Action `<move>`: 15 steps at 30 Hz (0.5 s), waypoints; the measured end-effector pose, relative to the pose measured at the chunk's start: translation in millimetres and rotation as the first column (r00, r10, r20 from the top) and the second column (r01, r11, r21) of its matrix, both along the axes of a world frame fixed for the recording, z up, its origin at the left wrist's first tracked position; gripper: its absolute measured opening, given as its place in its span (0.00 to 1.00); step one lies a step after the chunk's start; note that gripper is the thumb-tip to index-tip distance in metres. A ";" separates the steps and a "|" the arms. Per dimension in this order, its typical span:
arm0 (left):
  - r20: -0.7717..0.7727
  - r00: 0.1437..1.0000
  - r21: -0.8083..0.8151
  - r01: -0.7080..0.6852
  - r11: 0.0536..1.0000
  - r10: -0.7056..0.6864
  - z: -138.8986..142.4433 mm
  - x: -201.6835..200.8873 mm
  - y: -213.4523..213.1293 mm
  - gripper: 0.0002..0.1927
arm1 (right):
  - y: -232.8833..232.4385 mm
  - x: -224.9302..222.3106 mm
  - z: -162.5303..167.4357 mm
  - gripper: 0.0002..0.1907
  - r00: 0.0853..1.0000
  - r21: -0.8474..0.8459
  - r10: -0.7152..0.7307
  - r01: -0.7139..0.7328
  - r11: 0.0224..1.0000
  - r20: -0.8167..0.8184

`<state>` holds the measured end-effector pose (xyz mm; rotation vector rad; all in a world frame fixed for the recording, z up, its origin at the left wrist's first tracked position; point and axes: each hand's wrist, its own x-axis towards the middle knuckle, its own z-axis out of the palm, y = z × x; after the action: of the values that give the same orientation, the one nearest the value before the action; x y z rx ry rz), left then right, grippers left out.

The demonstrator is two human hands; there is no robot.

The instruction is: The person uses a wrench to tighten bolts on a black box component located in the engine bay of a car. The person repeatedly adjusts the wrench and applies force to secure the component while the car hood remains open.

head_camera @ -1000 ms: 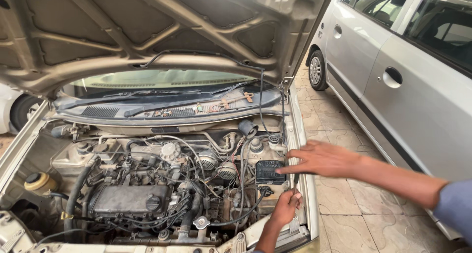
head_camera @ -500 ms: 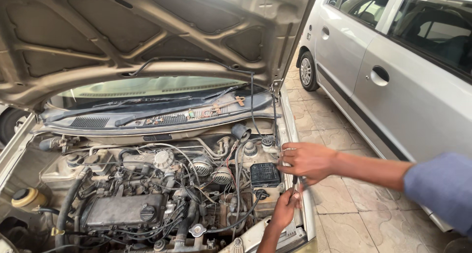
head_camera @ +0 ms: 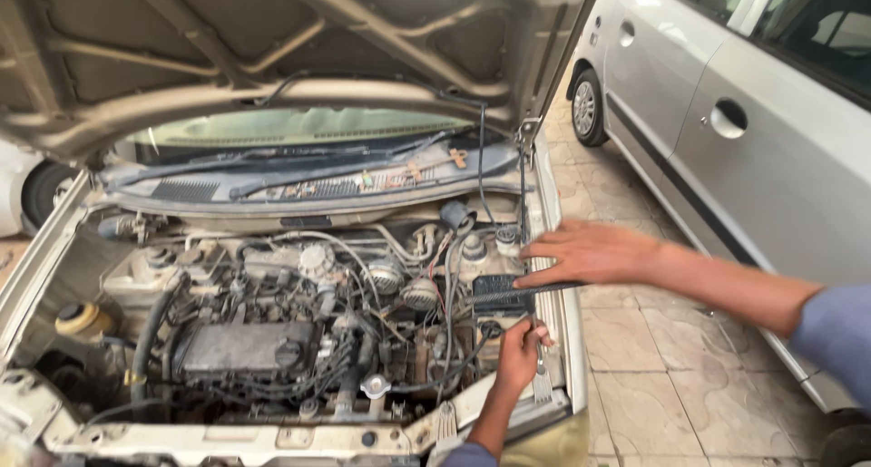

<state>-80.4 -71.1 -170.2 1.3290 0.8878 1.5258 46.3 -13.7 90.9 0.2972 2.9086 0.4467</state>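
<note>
I look into the open engine bay of a beige car (head_camera: 299, 340). My right hand (head_camera: 594, 252) reaches in from the right, flat with fingers spread, over the right fender edge and a black box (head_camera: 501, 295). A thin dark rod (head_camera: 531, 291) lies across just under its fingers. My left hand (head_camera: 519, 351) comes up from the bottom edge, closed around a slim metal tool (head_camera: 542, 384) that hangs down against the fender, just below the black box.
The raised hood (head_camera: 272, 59) fills the top of the view. A silver car (head_camera: 753, 131) stands close on the right, with a tiled floor strip (head_camera: 635, 340) between. A yellow-capped reservoir (head_camera: 80, 319) sits at the bay's left. Hoses and wires crowd the engine.
My right hand has stayed over the fender by the black box, and the dark rod now shows beneath it. My left hand has risen slightly toward the box.
</note>
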 end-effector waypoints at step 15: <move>-0.238 0.962 -0.021 0.131 0.991 -0.133 9.9 3.9 3.8 0.08 | -11.4 -1.3 -40.6 0.19 0.940 0.026 -0.175 0.176 0.984 0.294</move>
<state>-76.4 -67.3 -160.3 1.5600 0.9305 1.2779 45.0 -25.2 50.3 0.4448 2.5641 0.4209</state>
